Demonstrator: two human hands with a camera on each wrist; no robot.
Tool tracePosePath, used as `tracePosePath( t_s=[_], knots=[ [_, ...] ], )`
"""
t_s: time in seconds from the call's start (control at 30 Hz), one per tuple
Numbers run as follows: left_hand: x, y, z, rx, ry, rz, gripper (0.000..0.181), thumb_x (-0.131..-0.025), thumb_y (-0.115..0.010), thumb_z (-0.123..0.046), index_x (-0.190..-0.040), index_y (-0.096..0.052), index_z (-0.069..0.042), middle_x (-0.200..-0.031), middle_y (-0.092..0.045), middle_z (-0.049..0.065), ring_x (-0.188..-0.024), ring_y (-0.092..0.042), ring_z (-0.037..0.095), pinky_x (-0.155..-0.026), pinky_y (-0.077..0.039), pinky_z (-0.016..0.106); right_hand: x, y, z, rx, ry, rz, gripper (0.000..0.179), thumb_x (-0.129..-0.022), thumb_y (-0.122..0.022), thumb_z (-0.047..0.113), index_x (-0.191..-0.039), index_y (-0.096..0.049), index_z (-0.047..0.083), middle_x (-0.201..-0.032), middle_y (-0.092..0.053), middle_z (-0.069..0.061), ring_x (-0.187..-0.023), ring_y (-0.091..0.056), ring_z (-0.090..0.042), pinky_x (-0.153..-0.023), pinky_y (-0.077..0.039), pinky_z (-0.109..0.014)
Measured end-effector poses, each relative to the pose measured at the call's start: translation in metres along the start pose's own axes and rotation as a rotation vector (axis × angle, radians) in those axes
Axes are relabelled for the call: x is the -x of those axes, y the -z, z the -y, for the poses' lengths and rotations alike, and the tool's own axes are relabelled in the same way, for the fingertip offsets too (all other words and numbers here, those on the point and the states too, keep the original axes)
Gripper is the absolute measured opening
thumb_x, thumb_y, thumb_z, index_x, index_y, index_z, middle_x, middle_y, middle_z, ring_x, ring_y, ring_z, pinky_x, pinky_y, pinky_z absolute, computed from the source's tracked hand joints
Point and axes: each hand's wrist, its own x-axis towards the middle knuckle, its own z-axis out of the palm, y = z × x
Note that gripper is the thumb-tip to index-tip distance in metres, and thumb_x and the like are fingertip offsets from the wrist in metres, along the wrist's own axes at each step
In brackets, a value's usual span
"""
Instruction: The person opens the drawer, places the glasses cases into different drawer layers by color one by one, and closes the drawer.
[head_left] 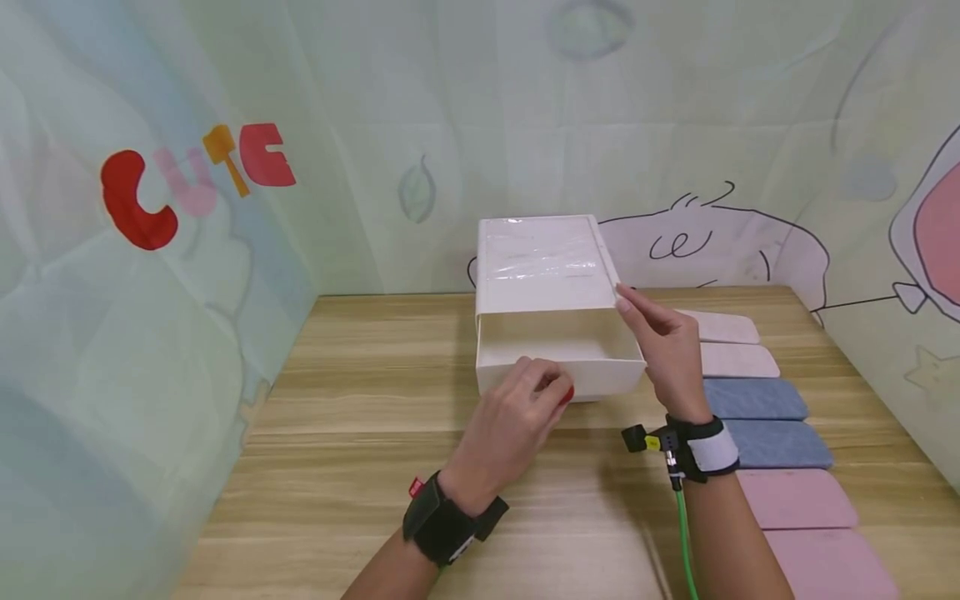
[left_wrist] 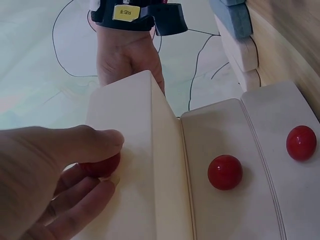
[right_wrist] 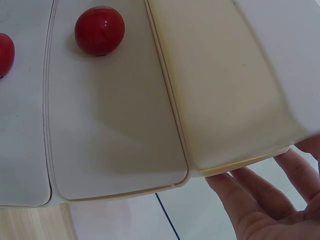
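A white cabinet (head_left: 536, 271) stands on the wooden table, its top drawer (head_left: 607, 377) pulled out toward me and nothing visible inside. My left hand (head_left: 517, 412) pinches the red round knob (left_wrist: 102, 166) on that drawer's front between thumb and fingers. The left wrist view shows two lower drawers with red knobs (left_wrist: 225, 172), both pushed in. My right hand (head_left: 670, 360) rests against the cabinet's right side, near its front upper corner. Fairly straight fingers (right_wrist: 270, 195) reach along that side in the right wrist view, where the thumb is mostly out of frame.
Flat padded panels lie in a row along the right: white ones (head_left: 738, 360) at the back, blue ones (head_left: 757, 398) in the middle, pink ones (head_left: 798, 498) nearest me. Printed cloth (head_left: 397, 125) walls in the table's back and sides. A green cable (head_left: 684, 533) runs from my right wrist.
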Motion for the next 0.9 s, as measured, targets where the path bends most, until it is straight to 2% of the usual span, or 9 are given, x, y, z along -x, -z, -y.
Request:
tracePosePath(
  t_s=[0.53,0.9],
  knots=[
    [0.0005,0.0079,-0.0058,0.000,-0.013,0.011,0.019,-0.088,-0.080,-0.013,-0.105,-0.073,-0.007,-0.103,-0.066,0.004,-0.091,-0.063,0.015,-0.079,-0.056,0.022,-0.0004,-0.0004,-0.0006,0.021,-0.007,-0.008,0.038,-0.095,-0.071,0.039,-0.129,-0.071,0.023,-0.138,-0.067,-0.001,-0.121,-0.063,-0.006,-0.099,-0.051,-0.025],
    [0.0010,0.0097,-0.0076,-0.047,-0.034,0.015,0.018,-0.088,-0.080,-0.015,-0.103,-0.073,-0.008,-0.103,-0.067,0.003,-0.091,-0.064,0.015,-0.075,-0.057,0.023,0.0005,-0.0001,-0.0002,0.032,-0.005,-0.006,0.038,-0.095,-0.071,0.040,-0.130,-0.071,0.023,-0.138,-0.067,-0.001,-0.120,-0.064,-0.006,-0.098,-0.051,-0.024]
  ],
)
